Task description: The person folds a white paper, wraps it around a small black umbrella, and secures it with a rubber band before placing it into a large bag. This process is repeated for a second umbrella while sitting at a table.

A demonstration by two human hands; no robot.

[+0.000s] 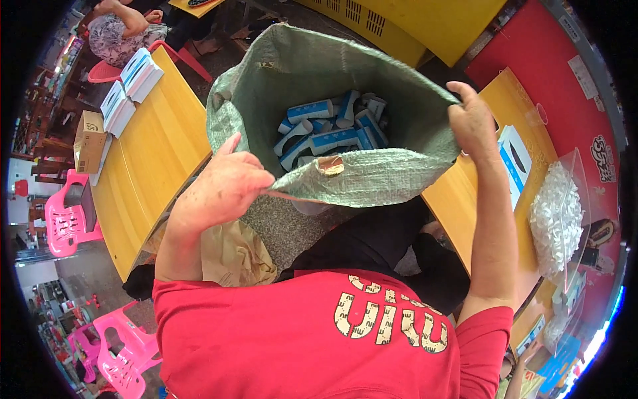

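A green woven sack (375, 179) is held mouth upward in front of my body, its rim spread wide. Inside it lie several blue-and-white curled pieces (332, 138), some tube-like, in a loose pile. My left hand (226, 179) grips the near-left rim, fingers curled at the fabric. My right hand (473, 120) is closed on the rim at the upper right. A small torn brown patch (330, 166) shows on the sack's near fold.
Wooden tables (143, 179) flank me, with paper stacks (118, 112) and a cardboard box (90, 139) leftward, a clear bag of white pieces (555, 219) rightward. Pink chairs (66, 219), brown paper (236, 259) and a seated person (126, 30) are around; another person's arm shows lower right.
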